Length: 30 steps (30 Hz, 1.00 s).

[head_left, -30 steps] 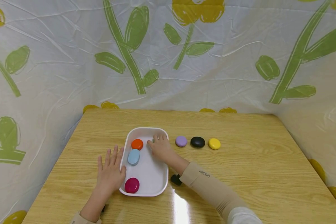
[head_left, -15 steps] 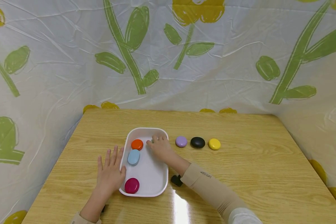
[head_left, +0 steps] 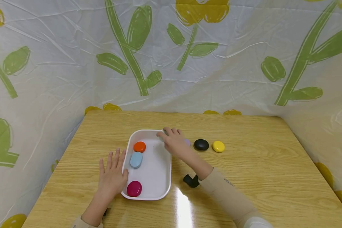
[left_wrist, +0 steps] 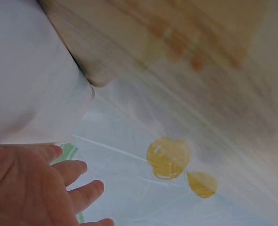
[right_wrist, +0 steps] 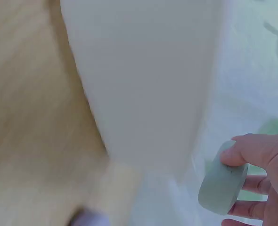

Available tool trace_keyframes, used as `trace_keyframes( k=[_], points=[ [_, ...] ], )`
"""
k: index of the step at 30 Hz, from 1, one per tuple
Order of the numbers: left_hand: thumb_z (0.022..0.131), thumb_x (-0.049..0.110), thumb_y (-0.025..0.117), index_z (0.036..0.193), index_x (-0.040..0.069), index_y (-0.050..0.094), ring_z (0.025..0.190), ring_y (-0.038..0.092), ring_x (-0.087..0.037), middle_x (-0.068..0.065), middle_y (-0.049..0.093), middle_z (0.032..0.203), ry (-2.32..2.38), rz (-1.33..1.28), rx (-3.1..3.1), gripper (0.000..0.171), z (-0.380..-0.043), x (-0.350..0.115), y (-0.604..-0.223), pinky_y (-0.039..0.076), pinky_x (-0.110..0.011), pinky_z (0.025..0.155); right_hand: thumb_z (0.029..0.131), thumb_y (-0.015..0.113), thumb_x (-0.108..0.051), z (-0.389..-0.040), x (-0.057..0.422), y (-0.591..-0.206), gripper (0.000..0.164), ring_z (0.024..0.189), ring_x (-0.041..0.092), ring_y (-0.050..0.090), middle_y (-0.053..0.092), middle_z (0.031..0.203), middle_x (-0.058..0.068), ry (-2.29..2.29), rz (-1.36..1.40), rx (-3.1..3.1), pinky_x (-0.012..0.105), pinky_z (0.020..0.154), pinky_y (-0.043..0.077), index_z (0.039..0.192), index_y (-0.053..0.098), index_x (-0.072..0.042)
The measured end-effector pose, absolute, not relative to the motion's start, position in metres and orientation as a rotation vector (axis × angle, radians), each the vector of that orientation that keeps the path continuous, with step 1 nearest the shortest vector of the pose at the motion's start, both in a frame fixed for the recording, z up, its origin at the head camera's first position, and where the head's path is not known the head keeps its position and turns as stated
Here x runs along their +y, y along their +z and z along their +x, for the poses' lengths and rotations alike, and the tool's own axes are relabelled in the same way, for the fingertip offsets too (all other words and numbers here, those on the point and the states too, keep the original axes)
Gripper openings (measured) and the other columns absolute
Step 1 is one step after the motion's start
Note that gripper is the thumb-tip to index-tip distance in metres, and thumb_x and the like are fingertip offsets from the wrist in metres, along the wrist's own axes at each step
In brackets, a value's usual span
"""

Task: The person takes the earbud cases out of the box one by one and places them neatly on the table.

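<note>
My right hand [head_left: 175,142] is over the far right corner of a white tray [head_left: 171,177]. In the right wrist view it pinches a smooth pale green pebble-shaped block [right_wrist: 221,183] between thumb and fingers; the head view hides this block. My left hand [head_left: 112,175] lies with fingers spread against the tray's left side; the left wrist view shows its fingers [left_wrist: 85,195] straight. Inside the tray are an orange round piece [head_left: 139,147], a light blue oval piece [head_left: 136,160] and a crimson round piece [head_left: 134,189].
Right of the tray, a lilac piece [head_left: 187,142], partly hidden by my right hand, lines up with a black oval piece [head_left: 201,145] and a yellow round piece [head_left: 218,146]. A black object [head_left: 191,180] shows beneath my right wrist. A flower-printed sheet [head_left: 216,72] surrounds the wooden table [head_left: 259,164].
My right hand has risen out of the tray and moved right to its far right rim, carrying the pale green block. The left hand and the other pieces have stayed put.
</note>
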<state>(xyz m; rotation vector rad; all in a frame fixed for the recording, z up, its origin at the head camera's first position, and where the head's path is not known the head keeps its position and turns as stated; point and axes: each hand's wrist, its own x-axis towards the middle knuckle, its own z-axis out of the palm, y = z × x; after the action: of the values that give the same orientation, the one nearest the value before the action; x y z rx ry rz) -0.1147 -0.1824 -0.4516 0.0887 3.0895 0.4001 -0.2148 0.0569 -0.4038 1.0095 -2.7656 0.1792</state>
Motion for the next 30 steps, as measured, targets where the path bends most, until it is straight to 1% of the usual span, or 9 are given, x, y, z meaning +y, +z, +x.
trace_keyframes(
  k=[5,8,13,20,25,27,30],
  points=[
    [0.090,0.025,0.043,0.146,0.008,0.019,0.137,0.005,-0.040,-0.017,0.012,0.151,0.401,0.089,3.095,0.063,-0.115,-0.183,-0.451,-0.006,-0.058,0.107,0.085,0.060,-0.007,-0.217,0.097,-0.389,0.038,0.107,0.039,0.049,0.047,0.124,0.018,0.251,0.919,-2.818,0.052,0.088,0.041,0.121,0.052,-0.016],
    [0.091,0.025,0.043,0.146,0.008,0.019,0.137,0.005,-0.040,-0.017,0.012,0.151,0.404,0.088,3.093,0.063,-0.115,-0.183,-0.452,-0.006,-0.058,0.107,0.084,0.061,-0.005,-0.219,0.125,-0.388,0.038,0.106,0.041,0.049,0.048,0.122,0.020,0.301,0.855,-2.821,0.055,0.087,0.040,0.120,0.053,-0.014],
    [0.091,0.025,0.043,0.146,0.008,0.019,0.137,0.005,-0.040,-0.017,0.012,0.151,0.402,0.087,3.092,0.063,-0.115,-0.183,-0.453,-0.006,-0.059,0.106,0.082,0.063,-0.001,-0.222,0.172,-0.394,0.038,0.102,0.044,0.049,0.049,0.120,0.022,0.384,0.720,-2.834,0.058,0.083,0.037,0.117,0.054,-0.011],
    [0.091,0.026,0.042,0.146,0.008,0.018,0.137,0.005,-0.040,-0.017,0.011,0.152,0.391,0.090,3.092,0.063,-0.115,-0.182,-0.453,-0.005,-0.059,0.107,0.082,0.057,0.005,-0.221,0.231,-0.403,0.037,0.103,0.051,0.044,0.044,0.121,0.026,0.457,0.506,-2.940,0.065,0.084,0.031,0.117,0.053,-0.008],
    [0.091,0.026,0.042,0.146,0.008,0.018,0.137,0.004,-0.040,-0.017,0.011,0.152,0.403,0.087,3.088,0.063,-0.115,-0.182,-0.453,-0.006,-0.059,0.106,0.081,0.054,0.009,-0.215,0.261,-0.411,0.036,0.104,0.055,0.039,0.040,0.122,0.030,0.492,0.386,-3.026,0.068,0.085,0.028,0.114,0.054,-0.005],
    [0.091,0.026,0.042,0.147,0.008,0.018,0.137,0.004,-0.040,-0.017,0.010,0.152,0.407,0.086,3.085,0.063,-0.115,-0.181,-0.453,-0.006,-0.059,0.106,0.082,0.053,0.009,-0.213,0.268,-0.415,0.035,0.105,0.055,0.038,0.041,0.121,0.030,0.492,0.357,-3.058,0.069,0.085,0.027,0.114,0.054,-0.004],
    [0.091,0.026,0.042,0.147,0.009,0.017,0.137,0.003,-0.040,-0.017,0.010,0.152,0.398,0.085,3.083,0.063,-0.115,-0.181,-0.454,-0.007,-0.059,0.106,0.081,0.055,0.011,-0.211,0.276,-0.421,0.035,0.103,0.053,0.040,0.044,0.119,0.029,0.476,0.344,-3.098,0.068,0.083,0.029,0.113,0.056,-0.003]
  ],
)
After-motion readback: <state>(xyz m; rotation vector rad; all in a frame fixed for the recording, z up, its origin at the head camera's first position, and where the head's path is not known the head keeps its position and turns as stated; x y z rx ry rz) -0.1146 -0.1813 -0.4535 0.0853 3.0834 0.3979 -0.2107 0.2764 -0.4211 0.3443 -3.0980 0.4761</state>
